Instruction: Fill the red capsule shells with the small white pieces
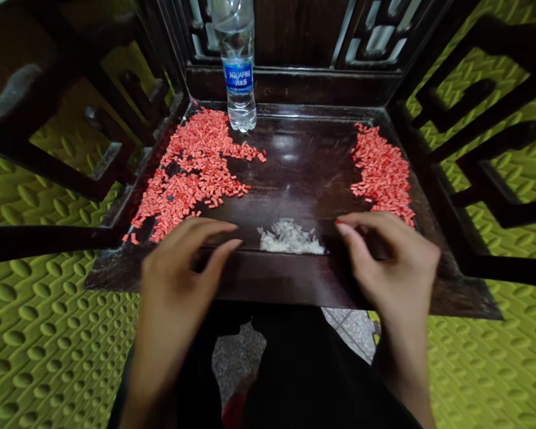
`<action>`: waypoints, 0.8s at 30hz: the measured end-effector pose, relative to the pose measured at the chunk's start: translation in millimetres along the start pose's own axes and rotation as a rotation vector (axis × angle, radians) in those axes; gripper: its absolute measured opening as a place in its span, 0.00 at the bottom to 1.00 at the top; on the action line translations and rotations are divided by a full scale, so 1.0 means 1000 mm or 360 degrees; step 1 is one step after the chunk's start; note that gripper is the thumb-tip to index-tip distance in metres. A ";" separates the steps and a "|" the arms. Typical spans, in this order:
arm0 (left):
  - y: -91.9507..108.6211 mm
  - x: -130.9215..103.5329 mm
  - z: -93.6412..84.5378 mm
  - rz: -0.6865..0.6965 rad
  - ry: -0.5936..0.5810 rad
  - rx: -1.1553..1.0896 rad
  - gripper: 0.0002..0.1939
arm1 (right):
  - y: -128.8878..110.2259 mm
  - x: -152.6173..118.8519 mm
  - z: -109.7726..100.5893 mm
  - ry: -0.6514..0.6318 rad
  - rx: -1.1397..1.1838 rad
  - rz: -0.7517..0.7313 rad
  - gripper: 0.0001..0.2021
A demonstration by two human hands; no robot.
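Observation:
My left hand (185, 262) is held above the seat's front edge, beside a wide heap of small red tube pieces (196, 161). Its thumb and forefinger are apart, with nothing visible between them. My right hand (390, 253) pinches thumb and forefinger together, and a bit of red shows at the tips, like one small red tube piece (338, 223). Between the hands lies a little pile of whitish, translucent bits (290, 237) near the front edge. A second heap of red pieces (382, 170) spreads along the right side, beyond my right hand.
A clear water bottle (240, 83) with a blue label stands upright at the back left, touching the red heap. Everything rests on a dark wooden chair seat (295, 158) with carved armrests left and right. Yellow-green textured mats (40, 351) cover the floor around it.

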State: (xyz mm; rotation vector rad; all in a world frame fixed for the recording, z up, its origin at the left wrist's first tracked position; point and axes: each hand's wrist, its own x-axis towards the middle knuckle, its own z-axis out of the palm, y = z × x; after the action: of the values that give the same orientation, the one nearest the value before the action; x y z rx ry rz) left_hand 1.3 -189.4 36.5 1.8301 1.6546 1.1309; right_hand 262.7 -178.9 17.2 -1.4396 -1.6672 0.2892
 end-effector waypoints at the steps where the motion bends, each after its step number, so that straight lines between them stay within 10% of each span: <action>1: -0.008 0.002 -0.013 -0.0020 0.0011 0.0150 0.08 | 0.010 0.005 -0.005 0.0094 -0.0090 0.0070 0.04; 6: -0.048 0.005 -0.041 -0.0050 -0.0037 0.0575 0.08 | 0.038 0.017 -0.015 0.0255 -0.0417 0.0174 0.12; 13: -0.068 0.005 -0.032 -0.0073 -0.0089 0.0439 0.10 | 0.009 0.002 0.009 -0.0407 -0.0049 -0.0032 0.05; 24: -0.015 0.005 0.000 -0.0383 0.0093 -0.0349 0.09 | 0.007 -0.009 0.012 -0.0454 -0.0108 -0.0020 0.10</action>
State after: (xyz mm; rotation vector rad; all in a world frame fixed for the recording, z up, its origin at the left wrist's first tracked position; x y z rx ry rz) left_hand -7.8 -181.3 26.2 1.4340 1.6573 1.2149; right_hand 258.1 -180.9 1.6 -1.4907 -1.9299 0.4522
